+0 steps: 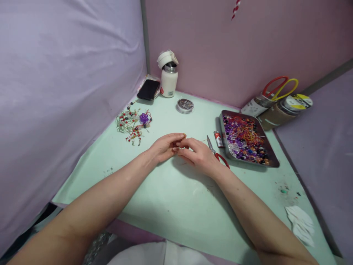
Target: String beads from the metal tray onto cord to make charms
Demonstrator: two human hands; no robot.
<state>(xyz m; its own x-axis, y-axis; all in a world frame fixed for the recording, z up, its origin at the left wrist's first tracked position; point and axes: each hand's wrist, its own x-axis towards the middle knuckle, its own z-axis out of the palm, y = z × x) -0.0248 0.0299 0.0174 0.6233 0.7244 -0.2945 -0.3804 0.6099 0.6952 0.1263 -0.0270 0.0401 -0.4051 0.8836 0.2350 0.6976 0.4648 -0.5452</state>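
Note:
My left hand (165, 146) and my right hand (199, 156) meet over the middle of the pale green table (171, 195). Both have their fingers pinched together around something small, with a thin thread (204, 140) trailing from them; what sits between the fingertips is too small to name. Red-handled scissors (214, 150) lie just right of my right hand, partly under it. A metal tray (271, 156) full of several coloured beads stands to the right. Finished beaded pieces (134, 124) lie at the left.
At the back stand a white flask (168, 78) with its lid open, a black phone (149, 89) and a round thread spool (185, 105). A lighter (218, 139) lies by the tray. Cups holding scissors (275, 100) lean at right. White paper bits (300, 224) lie near right.

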